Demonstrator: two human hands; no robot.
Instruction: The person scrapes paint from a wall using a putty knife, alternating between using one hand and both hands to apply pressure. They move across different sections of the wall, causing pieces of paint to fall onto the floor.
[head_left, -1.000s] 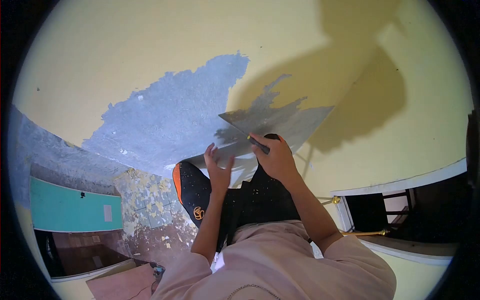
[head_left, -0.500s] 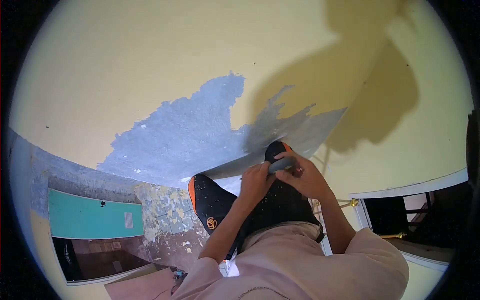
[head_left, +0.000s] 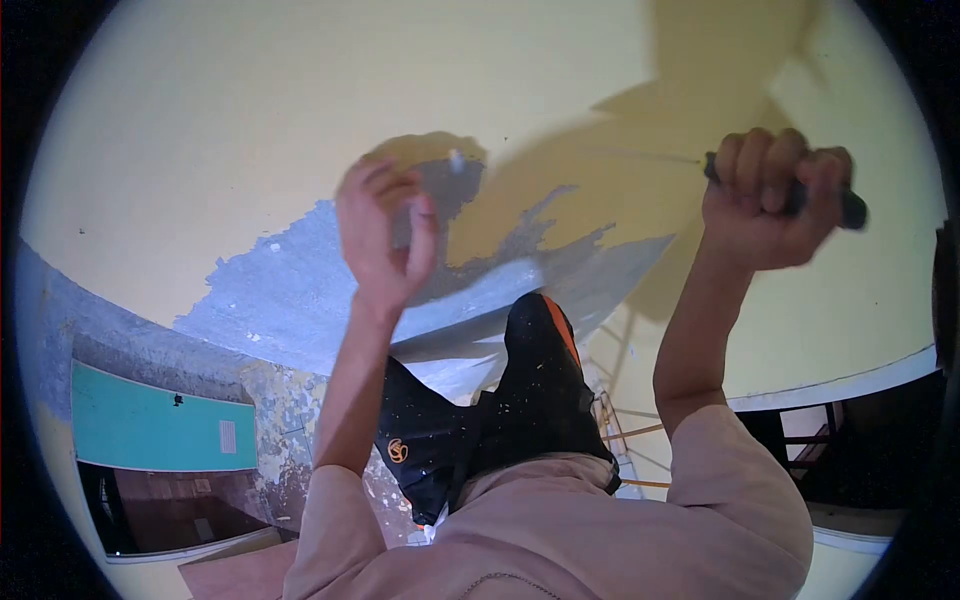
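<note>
My right hand [head_left: 775, 195] is raised at the upper right, its fingers wrapped round the dark handle of a tool [head_left: 853, 210]. A thin shaft seems to run left from the handle, faint against the yellow wall [head_left: 300, 90]. My left hand [head_left: 385, 225] is up at the left in front of the wall, fingers apart and slightly curled, holding nothing. Near it hangs a small pale blurred piece [head_left: 457, 161]. Behind both hands, a jagged grey patch [head_left: 300, 285] of bare wall shows below the yellow paint.
Below left are a teal door panel [head_left: 160, 418] and flaking wall [head_left: 290, 420]. A dark opening [head_left: 870, 440] is at the lower right. Ladder-like bars [head_left: 637, 433] stand beside my legs, clad in dark trousers [head_left: 530, 400].
Both hands were together around the grey tool at my lap. They have parted and risen, the right carrying the tool up and right, the left moving up and left without it.
</note>
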